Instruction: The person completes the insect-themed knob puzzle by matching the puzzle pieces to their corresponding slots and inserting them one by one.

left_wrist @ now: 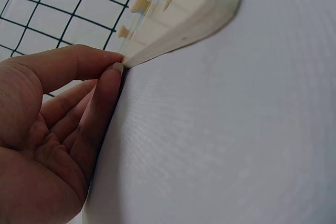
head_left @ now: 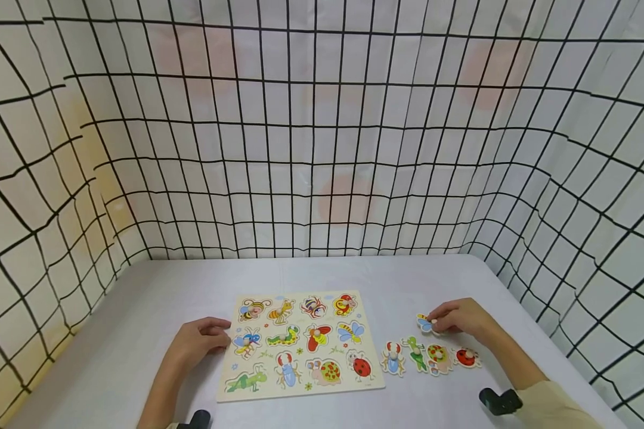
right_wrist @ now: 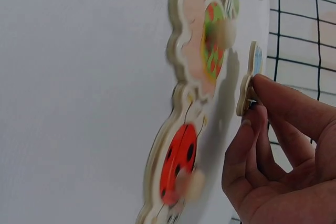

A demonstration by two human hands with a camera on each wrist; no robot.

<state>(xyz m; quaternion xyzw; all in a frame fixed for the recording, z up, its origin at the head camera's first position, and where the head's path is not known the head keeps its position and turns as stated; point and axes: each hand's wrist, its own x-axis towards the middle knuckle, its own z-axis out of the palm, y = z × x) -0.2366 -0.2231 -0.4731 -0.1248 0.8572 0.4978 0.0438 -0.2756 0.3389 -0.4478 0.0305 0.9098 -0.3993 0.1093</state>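
A wooden peg puzzle board (head_left: 273, 390) with insect pictures lies flat on the table. My left hand (head_left: 195, 342) is at its left side, thumb and finger pinching the board's edge (left_wrist: 173, 45). To the right of the board, my right hand (head_left: 464, 316) pinches a blue-winged dragonfly piece (head_left: 423, 323) by thumb and fingertips. In the right wrist view this dragonfly piece (right_wrist: 255, 59) is seen nearly edge-on. Below it a row of loose pieces lies on the table: a stag beetle (head_left: 393, 358), a grasshopper (head_left: 417, 354), a snail (head_left: 437, 358) and a ladybird (head_left: 466, 357).
Knobbed pieces, among them a spider (head_left: 313, 307) and a caterpillar (head_left: 283, 336), sit in the board's upper rows. A white table (head_left: 300, 274) carries everything. White walls with a black grid (head_left: 311, 143) enclose it at the back and sides.
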